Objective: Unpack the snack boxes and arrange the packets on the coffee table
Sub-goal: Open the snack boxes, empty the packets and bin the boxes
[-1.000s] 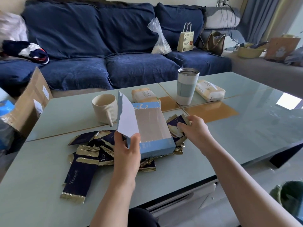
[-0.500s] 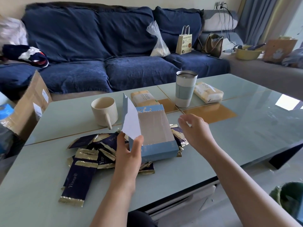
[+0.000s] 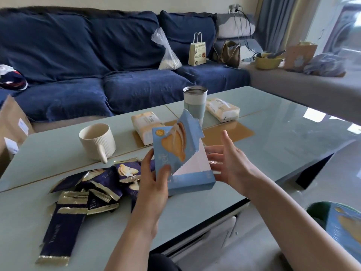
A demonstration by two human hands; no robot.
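Observation:
A light blue snack box (image 3: 192, 179) with a torn lid flap is held just above the pale green coffee table (image 3: 273, 133). My left hand (image 3: 154, 180) grips its left edge and the flap. On the right, my right hand (image 3: 228, 163) has its fingers spread and relaxed against the box's side. Several navy and gold snack packets (image 3: 88, 194) lie in a loose heap on the table left of the box. The box's inside looks white; I cannot tell whether any packets are in it.
A cream mug (image 3: 96, 140), a steel tumbler (image 3: 195, 103) and two tissue packs (image 3: 146, 126) (image 3: 222, 109) stand behind the box. A blue sofa (image 3: 97, 75) runs along the far side. Another blue box (image 3: 343, 229) sits in a green bin at lower right. A cardboard carton (image 3: 11, 122) is at the left.
The torn flap has swung over so its printed face shows. The box rose off the packet heap. My right hand left the packets and opened beside the box.

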